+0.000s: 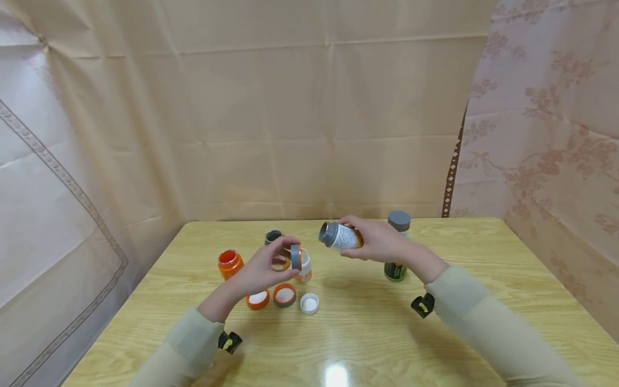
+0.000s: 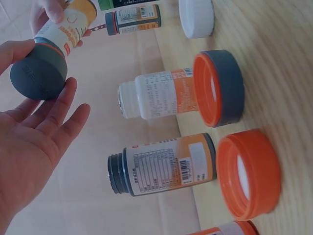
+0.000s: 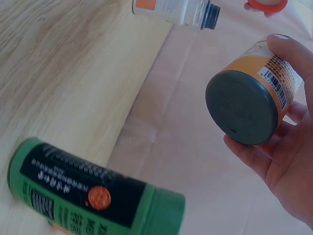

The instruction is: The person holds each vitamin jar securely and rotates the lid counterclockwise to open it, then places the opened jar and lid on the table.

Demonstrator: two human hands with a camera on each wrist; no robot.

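My left hand point(image 1: 258, 271) pinches a grey screw cap point(image 1: 295, 257) with an orange inside, holding it on edge above the table. In my right hand point(image 1: 379, 239) is a grey supplement bottle point(image 1: 344, 237) with a white and orange label. This bottle is tilted sideways in the air, and its uncapped mouth faces the cap. Head view shows a gap between cap and bottle. The left wrist view has the cap's grey top point(image 2: 38, 73) overlapping the bottle's neck end. From the right wrist, the bottle's dark base point(image 3: 242, 107) is visible.
An uncapped orange jar point(image 1: 230, 263), dark bottle point(image 1: 273, 236) and white bottle point(image 1: 304, 269) stand left of centre. Before them lie an orange cap point(image 1: 258, 299), a grey-orange cap point(image 1: 284, 295) and a white cap point(image 1: 309, 303). Rightward stand a green bottle point(image 1: 395, 272) and a grey-capped bottle point(image 1: 398, 220).
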